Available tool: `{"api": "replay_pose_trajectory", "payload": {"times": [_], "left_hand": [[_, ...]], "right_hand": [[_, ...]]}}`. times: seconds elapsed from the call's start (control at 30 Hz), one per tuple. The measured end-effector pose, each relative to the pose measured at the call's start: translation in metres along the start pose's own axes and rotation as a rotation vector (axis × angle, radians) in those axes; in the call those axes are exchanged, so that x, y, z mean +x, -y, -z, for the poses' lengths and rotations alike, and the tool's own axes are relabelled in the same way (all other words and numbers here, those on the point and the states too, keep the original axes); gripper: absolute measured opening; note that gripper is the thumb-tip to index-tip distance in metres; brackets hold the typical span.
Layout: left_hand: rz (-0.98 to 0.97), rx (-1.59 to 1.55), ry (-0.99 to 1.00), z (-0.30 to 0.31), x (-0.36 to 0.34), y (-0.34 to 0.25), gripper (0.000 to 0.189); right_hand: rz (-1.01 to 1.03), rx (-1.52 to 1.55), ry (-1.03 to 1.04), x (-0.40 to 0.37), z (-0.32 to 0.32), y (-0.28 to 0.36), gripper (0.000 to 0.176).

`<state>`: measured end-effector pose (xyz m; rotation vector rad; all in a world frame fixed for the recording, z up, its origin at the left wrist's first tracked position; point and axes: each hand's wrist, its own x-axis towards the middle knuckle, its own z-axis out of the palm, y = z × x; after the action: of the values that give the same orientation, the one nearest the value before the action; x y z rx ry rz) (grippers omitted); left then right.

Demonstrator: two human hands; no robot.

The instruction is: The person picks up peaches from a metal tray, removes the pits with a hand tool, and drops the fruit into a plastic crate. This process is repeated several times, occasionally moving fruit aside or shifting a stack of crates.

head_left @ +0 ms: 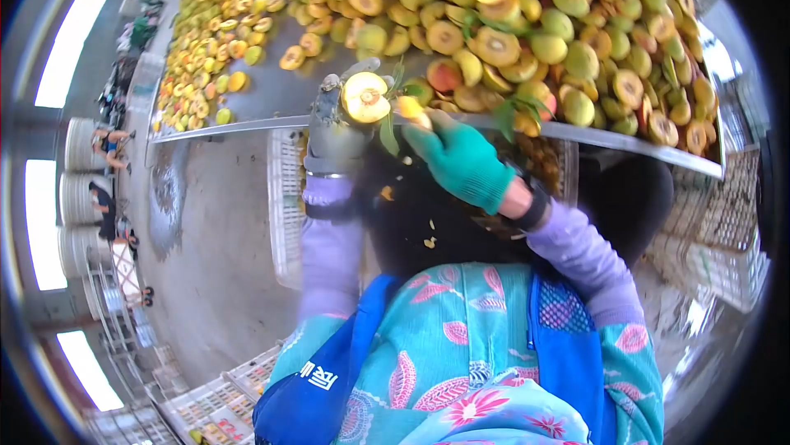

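Note:
My left hand [333, 134], in a grey glove, is closed around a halved peach [365, 97] with its pale cut face turned up. Close to its right, my right hand [461, 163] in a green glove has its fingers closed. A small blurred yellow thing [413, 111] shows at those fingertips; I cannot make out what it is. Green leaves [388, 134] hang between the two hands. Both hands are at the near edge of a metal table [284, 87], where many halved and whole peaches [498, 46] are heaped.
A raised metal rim [239, 128] runs along the table's near side. Below it stands a white plastic crate [285, 214] by my dark-clad legs, with bits of peach on my lap. More crates [712, 227] are stacked at the right. Other people [111, 147] are far off at the left.

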<state>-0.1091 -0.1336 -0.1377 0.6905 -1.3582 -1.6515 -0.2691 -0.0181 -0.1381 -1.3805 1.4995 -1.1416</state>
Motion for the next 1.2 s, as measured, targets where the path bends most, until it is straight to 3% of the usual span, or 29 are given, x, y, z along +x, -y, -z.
{"api": "replay_pose_trajectory", "payload": {"times": [0.03, 0.13, 0.2, 0.27, 0.3, 0.33, 0.37, 0.43, 0.47, 0.57, 0.7, 0.73, 0.77, 0.83, 0.97, 1.03, 1.07, 1.2], "left_hand": [[0.109, -0.359, 0.003, -0.011, -0.003, 0.006, 0.045], [-0.007, 0.288, -0.010, -0.039, -0.010, 0.012, 0.060], [-0.083, 0.479, -0.003, -0.048, -0.011, 0.015, 0.054], [-0.200, 0.769, -0.002, -0.064, -0.014, 0.005, 0.049], [-0.194, 0.733, 0.007, -0.063, -0.014, 0.007, 0.049], [-0.188, 0.697, 0.015, -0.061, -0.015, 0.009, 0.050], [-0.182, 0.661, 0.023, -0.059, -0.015, 0.011, 0.052], [-0.132, 0.300, 0.049, -0.046, -0.013, 0.027, 0.054], [0.116, -0.474, 0.116, -0.055, -0.015, 0.013, 0.051], [0.052, -0.129, 0.134, -0.051, -0.018, 0.022, 0.050], [0.154, -0.562, -0.051, -0.063, -0.019, 0.029, 0.059], [0.159, -0.547, -0.104, -0.053, -0.014, 0.034, 0.058], [0.198, -0.524, -0.112, -0.045, -0.013, 0.040, 0.058], [0.277, -0.475, -0.125, -0.033, -0.014, 0.049, 0.059], [0.327, -0.411, -0.178, -0.043, -0.022, 0.042, 0.062], [0.200, -0.020, -0.099, -0.035, -0.020, 0.049, 0.062], [0.185, 0.018, -0.124, -0.043, -0.021, 0.045, 0.061], [0.354, -0.337, -0.170, -0.057, -0.024, 0.024, 0.062]], "right_hand": [[0.014, -0.034, -0.010, 0.001, -0.002, -0.003, 0.042], [-0.071, 0.074, 0.023, -0.002, 0.002, -0.004, 0.043], [-0.037, 0.052, -0.058, -0.005, 0.002, -0.009, 0.043], [-0.260, 0.412, -0.089, -0.001, 0.011, -0.013, 0.042], [-0.369, 0.591, -0.101, 0.000, 0.017, -0.013, 0.042], [-0.333, 0.648, -0.239, -0.002, 0.024, -0.010, 0.039], [-0.178, 0.471, -0.302, -0.005, 0.021, -0.018, 0.038], [0.128, 0.111, -0.426, -0.012, 0.009, -0.039, 0.038], [0.117, 0.173, -0.375, -0.015, 0.017, -0.023, 0.039], [-0.062, 0.405, -0.208, -0.003, 0.030, -0.012, 0.039], [-0.167, 0.459, 0.020, -0.007, 0.018, -0.013, 0.040], [0.082, 0.280, -0.107, -0.010, -0.005, -0.034, 0.038], [0.063, 0.183, 0.035, -0.015, -0.001, -0.029, 0.039], [0.017, 0.201, -0.038, -0.024, 0.001, -0.021, 0.039], [0.092, -0.153, -0.077, -0.021, 0.024, -0.012, 0.037], [0.219, -0.267, -0.047, -0.018, 0.026, -0.016, 0.037], [0.253, -0.303, -0.047, -0.017, 0.026, -0.018, 0.038], [0.254, -0.303, -0.049, -0.015, 0.022, -0.018, 0.036]]}}
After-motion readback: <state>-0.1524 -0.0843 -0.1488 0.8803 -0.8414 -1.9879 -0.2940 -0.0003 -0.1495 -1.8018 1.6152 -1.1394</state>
